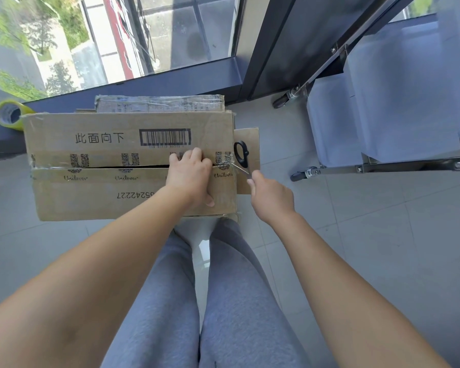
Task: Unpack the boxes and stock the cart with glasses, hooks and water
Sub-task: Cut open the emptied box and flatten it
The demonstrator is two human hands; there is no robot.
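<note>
A large cardboard box (91,197) with a barcode and printed logos lies on the floor in front of my legs. Its top seam is split open along the left and middle. My left hand (190,176) presses flat on the top, its fingers at the seam. Just off the box's right edge, my right hand (271,197) pinches a thin strip of clear tape (234,167) that runs back to the seam's right end. Black-handled scissors (241,154) rest on a smaller piece of cardboard (251,139) beside the box. The metal cart (383,166) stands at the right.
White plastic bins (398,102) sit in the cart, which has castor wheels (299,176). A yellow tape roll (10,114) lies on the dark window sill at the left. Another taped box (160,103) stands behind the big one, against the floor-length window. Grey floor tiles lie all around.
</note>
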